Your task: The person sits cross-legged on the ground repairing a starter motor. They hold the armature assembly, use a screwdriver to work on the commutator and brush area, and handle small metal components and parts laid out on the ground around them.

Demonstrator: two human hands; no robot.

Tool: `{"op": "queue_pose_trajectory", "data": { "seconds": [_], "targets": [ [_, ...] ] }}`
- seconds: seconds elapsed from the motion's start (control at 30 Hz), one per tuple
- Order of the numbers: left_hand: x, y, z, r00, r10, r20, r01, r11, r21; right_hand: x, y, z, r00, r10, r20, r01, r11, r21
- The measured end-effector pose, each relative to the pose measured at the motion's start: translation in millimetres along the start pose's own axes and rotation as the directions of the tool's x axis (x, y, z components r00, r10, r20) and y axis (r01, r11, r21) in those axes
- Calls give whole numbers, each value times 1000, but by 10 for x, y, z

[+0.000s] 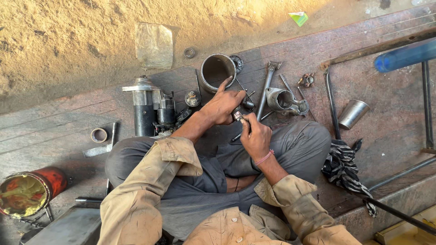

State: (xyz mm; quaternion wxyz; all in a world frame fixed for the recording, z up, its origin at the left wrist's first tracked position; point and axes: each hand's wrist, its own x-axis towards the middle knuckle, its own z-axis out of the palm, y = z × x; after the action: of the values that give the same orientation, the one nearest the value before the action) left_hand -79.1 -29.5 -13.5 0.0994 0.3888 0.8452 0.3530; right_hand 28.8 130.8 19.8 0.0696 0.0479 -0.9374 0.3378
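I sit cross-legged on a brick floor. My left hand (222, 105) and my right hand (255, 136) meet over my knees, both gripping a small metal part (237, 115) between the fingertips. The left forefinger points out toward a dark metal cylinder housing (217, 70) standing just beyond. A starter motor body (146, 105) lies to the left of my left hand. A cast aluminium end housing (285, 100) lies to the right, beside a long spanner (267, 86).
A steel cup (353, 114) and a striped cloth (344, 167) lie at right, with long rods (332, 102) and a blue pipe (404, 55). A red tin (32, 190) sits at lower left, a metal ring (98, 134) near it. Sandy ground lies beyond.
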Motion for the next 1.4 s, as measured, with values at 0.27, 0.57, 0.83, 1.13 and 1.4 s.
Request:
{"op": "queue_pose_trajectory", "data": {
  "seconds": [0.27, 0.57, 0.83, 1.13, 1.4],
  "targets": [
    [27, -29, 45, 999, 19, -26, -19, 1000, 7, -73, 199, 233, 994, -7, -113, 20, 993, 114],
    [14, -20, 27, 999, 16, -33, -17, 1000, -15, 11, 93, 36, 998, -53, -46, 58, 990, 126],
    [25, -30, 27, 1000, -1, -19, 0, 1000, -5, 217, -46, -250, 976, 92, 196, -59, 984, -170],
    [41, -34, 55, 1000, -5, -20, 6, 1000, 9, 29, 182, 93, 999, 35, -8, -34, 989, 142],
    [51, -21, 53, 999, 11, -46, -10, 1000, 27, -36, 275, 283, 993, 70, -99, -38, 956, 290]
  ]
}}
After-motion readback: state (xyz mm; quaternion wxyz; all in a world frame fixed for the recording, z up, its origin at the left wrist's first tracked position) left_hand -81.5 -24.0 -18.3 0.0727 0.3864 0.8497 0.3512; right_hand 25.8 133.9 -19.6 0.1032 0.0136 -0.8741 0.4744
